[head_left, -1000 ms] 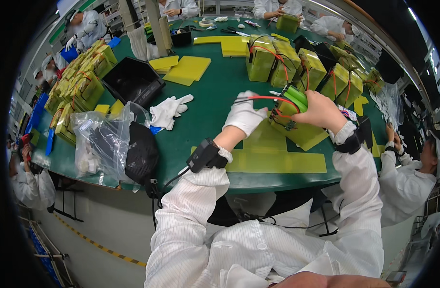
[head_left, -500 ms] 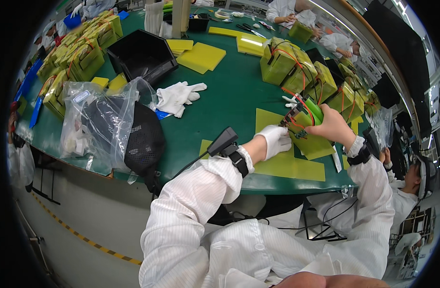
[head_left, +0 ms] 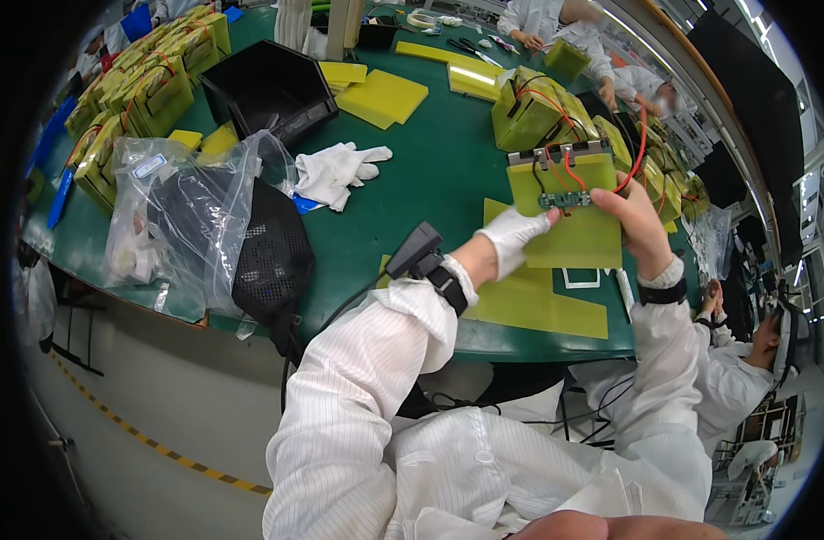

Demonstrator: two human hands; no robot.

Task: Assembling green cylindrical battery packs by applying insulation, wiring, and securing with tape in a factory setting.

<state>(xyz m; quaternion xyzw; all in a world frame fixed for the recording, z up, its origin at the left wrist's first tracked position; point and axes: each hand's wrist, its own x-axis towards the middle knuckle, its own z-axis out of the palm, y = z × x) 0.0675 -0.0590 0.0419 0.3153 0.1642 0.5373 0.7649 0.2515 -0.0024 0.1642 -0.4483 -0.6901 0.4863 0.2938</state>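
Turned since half a second ago, yellow-green face now toward the camera: battery pack [head_left: 578,243], with thick red lead [head_left: 640,148] swung round to 1 o'clock. Gripped at its 3 o'clock edge by bare right hand [head_left: 644,223], thumb over the front at the end of a small green circuit board [head_left: 565,200], other fingers mostly hidden behind. At 8 o'clock on the pack, white-gloved left hand [head_left: 511,239], bare thumb tip at the board's lower edge; cannot tell, through blur, whether gripping or merely touching. Above the board, thin red and black wires [head_left: 570,171] running to the top edge.

Below, at 7 o'clock, flat yellow-green sheet [head_left: 542,309] on green tabletop [head_left: 430,189]; at 6, white square frame [head_left: 581,284]; at 5, narrow white strip [head_left: 625,292]. Just beyond, at 11, another wired pack [head_left: 520,121]. Farther out, toward 9 o'clock, loose white glove [head_left: 340,174], then clear plastic bag [head_left: 183,216] beside black mesh item [head_left: 273,252]. At 10, yellow sheets [head_left: 383,97] and black bin [head_left: 268,90]. Across at 12, co-worker in white sleeves [head_left: 569,25].
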